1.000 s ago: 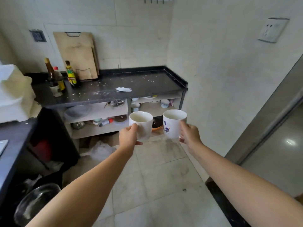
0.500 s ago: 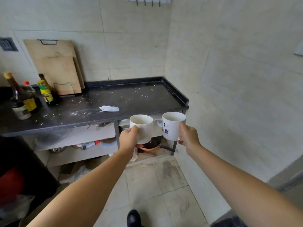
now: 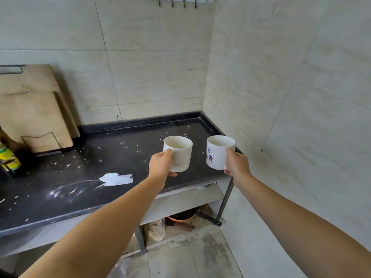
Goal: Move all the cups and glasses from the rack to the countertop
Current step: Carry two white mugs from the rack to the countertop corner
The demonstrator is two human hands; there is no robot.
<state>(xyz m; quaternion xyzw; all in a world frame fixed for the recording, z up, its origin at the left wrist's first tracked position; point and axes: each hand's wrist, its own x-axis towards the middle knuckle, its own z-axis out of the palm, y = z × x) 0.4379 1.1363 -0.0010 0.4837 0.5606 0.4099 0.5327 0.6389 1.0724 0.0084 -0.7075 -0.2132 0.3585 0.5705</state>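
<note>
- Two mugs in hand, both held up over the right end of the black speckled stone countertop [image 3: 128,161], neither touching it.
- My left hand [image 3: 160,165] grips the plain white ceramic mug [image 3: 179,153]: thumb over the near rim, fingers curled round the side and under the base. Mug upright, mouth open upward, inside a faint cream tint; I cannot see a handle from here.
- My right hand [image 3: 237,165] grips the white ceramic mug with blue and red printed characters [image 3: 215,153]; fingers wrap the right side, where the handle would sit, but the hand hides it. Upright, tilted slightly, print facing left.
- Mugs side by side, near each other, a clear gap between them.
- Edges: the printed mug hangs over the counter's right front corner, close to the pale tiled side wall [image 3: 291,97]. A raised dark lip runs along the back and right of the counter.
- Open room: bare dark surface lies behind and left of the plain mug, scattered with pale crumbs. A torn scrap of white paper [image 3: 116,179] lies left of my left forearm, near the front edge.
- Far left: light wooden cutting boards [image 3: 36,109] lean against the back wall, well apart from both mugs; a yellow-and-green labelled bottle [image 3: 9,159] stands at the frame edge.
</note>
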